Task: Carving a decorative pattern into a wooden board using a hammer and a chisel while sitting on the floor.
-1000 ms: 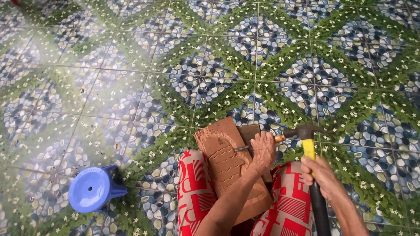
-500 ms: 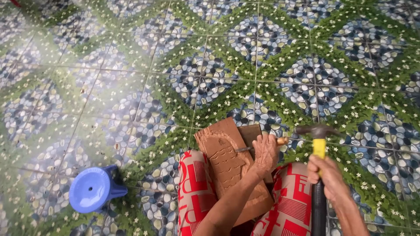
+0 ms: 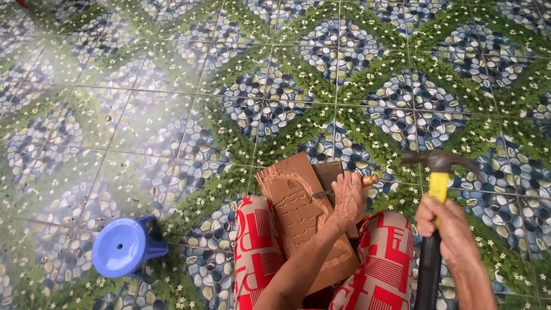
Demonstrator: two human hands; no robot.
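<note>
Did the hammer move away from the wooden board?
Yes. The hammer in the right hand has swung out to the right, away from the chisel and the carved wooden board, which stayed put.

A carved brown wooden panel is propped tilted across the knees; a chisel with a pale wooden handle is laid against its upper edge, and a yellow-necked, black-gripped hammer is held raised to the right.

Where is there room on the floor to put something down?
The tiled floor is bare beyond the carved board and between that board and the blue stool. It is crowded at the lap, where the left hand holds a chisel and the right hand a hammer.
</note>
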